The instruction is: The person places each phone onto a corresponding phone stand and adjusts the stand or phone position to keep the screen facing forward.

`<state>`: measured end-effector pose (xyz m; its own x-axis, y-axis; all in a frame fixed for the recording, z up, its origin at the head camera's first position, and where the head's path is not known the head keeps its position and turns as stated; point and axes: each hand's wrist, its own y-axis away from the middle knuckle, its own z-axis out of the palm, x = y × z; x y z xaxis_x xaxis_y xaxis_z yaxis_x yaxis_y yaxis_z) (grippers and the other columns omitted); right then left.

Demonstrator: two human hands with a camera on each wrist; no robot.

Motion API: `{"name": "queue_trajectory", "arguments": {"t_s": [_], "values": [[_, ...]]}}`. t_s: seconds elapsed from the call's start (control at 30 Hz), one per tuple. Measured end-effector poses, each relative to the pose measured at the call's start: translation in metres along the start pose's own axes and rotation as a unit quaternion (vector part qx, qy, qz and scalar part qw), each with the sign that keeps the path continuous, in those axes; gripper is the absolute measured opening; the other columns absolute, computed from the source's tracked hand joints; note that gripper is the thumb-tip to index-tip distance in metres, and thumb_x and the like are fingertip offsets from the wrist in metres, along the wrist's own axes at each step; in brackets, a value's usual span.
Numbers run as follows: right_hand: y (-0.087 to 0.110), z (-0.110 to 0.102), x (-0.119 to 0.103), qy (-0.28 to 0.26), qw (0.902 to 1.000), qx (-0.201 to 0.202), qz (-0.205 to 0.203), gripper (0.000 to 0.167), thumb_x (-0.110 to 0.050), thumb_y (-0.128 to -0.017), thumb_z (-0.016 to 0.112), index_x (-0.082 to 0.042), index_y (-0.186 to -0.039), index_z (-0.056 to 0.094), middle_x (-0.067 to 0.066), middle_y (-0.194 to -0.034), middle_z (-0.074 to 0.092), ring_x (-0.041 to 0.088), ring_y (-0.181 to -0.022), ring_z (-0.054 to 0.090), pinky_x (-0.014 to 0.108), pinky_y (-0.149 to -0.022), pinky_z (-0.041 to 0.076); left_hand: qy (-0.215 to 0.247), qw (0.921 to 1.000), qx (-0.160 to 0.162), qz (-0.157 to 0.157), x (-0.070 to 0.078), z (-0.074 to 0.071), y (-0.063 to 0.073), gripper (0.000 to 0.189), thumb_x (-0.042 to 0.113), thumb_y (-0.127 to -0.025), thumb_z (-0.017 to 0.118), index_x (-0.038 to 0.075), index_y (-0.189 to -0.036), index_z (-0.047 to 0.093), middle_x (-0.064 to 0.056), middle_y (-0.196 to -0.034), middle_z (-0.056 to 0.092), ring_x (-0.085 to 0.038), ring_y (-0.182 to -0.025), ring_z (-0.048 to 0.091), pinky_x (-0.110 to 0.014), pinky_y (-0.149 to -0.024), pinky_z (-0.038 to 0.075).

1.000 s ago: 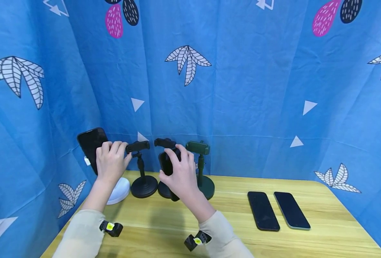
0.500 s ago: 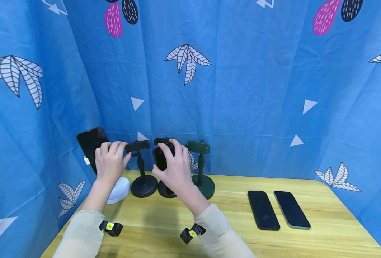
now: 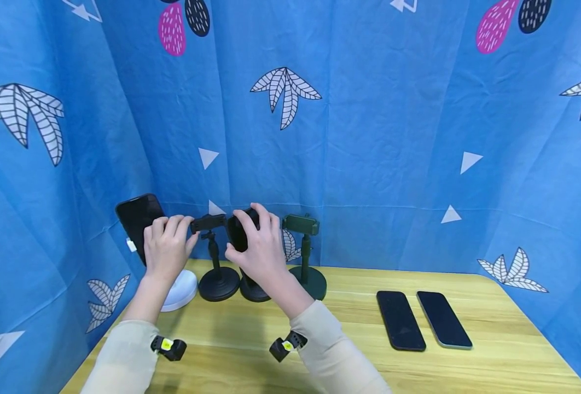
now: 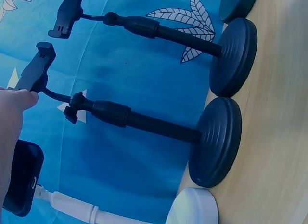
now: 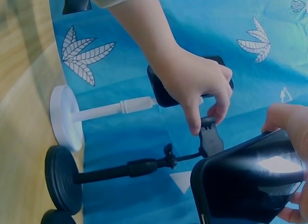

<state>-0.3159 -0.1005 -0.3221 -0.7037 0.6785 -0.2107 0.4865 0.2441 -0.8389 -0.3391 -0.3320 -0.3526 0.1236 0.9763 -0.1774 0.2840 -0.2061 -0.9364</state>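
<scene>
My left hand (image 3: 166, 246) pinches the near end of the clamp (image 5: 211, 139) on a black phone stand (image 4: 159, 127), thumb on one side and fingers on the other. Between the thumb and fingers of my right hand (image 3: 261, 249) is a black smartphone (image 3: 237, 232), held tilted just right of that clamp. In the right wrist view the smartphone overlaps part of the clamp. A second black phone stand (image 4: 187, 38) is behind the right hand in the head view, its clamp hidden there. Left of both, a white phone stand (image 3: 181, 290) bears another smartphone (image 3: 140, 216).
A dark green phone stand (image 3: 302, 224) is right of the black ones, near the back edge of the wooden table (image 3: 349, 306). Two smartphones, one black (image 3: 401, 320) and one with a light rim (image 3: 445, 320), lie flat at the right. A blue curtain (image 3: 379, 137) hangs behind.
My right hand has moved left and slightly up with the smartphone, passing in front of the second black stand towards the first. The left hand keeps its hold on the clamp.
</scene>
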Motion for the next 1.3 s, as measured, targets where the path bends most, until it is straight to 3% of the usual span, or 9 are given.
{"name": "queue_trajectory", "arguments": {"t_s": [0.77,1.3], "values": [[-0.017,0.018,0.002,-0.042,0.9978,0.023,-0.047,0.060,-0.030,-0.076,0.080,-0.019,-0.129,0.055,0.016,-0.142,0.045,0.033,-0.118,0.048,0.046,-0.093,0.050,0.009,0.9999,0.006,0.006,-0.004,-0.003,0.004,0.043,0.022,-0.072,0.087,0.005,-0.107,0.071,-0.018,-0.102,0.063,-0.036,-0.091,0.049,-0.048,-0.069,0.035],[-0.028,0.027,0.002,-0.073,0.9962,0.028,-0.039,0.060,-0.028,-0.078,0.079,-0.018,-0.131,0.054,0.015,-0.145,0.041,0.035,-0.125,0.044,0.046,-0.094,0.049,0.018,0.9998,0.003,-0.001,-0.004,0.000,0.003,0.043,0.023,-0.073,0.086,0.005,-0.108,0.071,-0.018,-0.102,0.064,-0.036,-0.092,0.048,-0.047,-0.069,0.035]]}}
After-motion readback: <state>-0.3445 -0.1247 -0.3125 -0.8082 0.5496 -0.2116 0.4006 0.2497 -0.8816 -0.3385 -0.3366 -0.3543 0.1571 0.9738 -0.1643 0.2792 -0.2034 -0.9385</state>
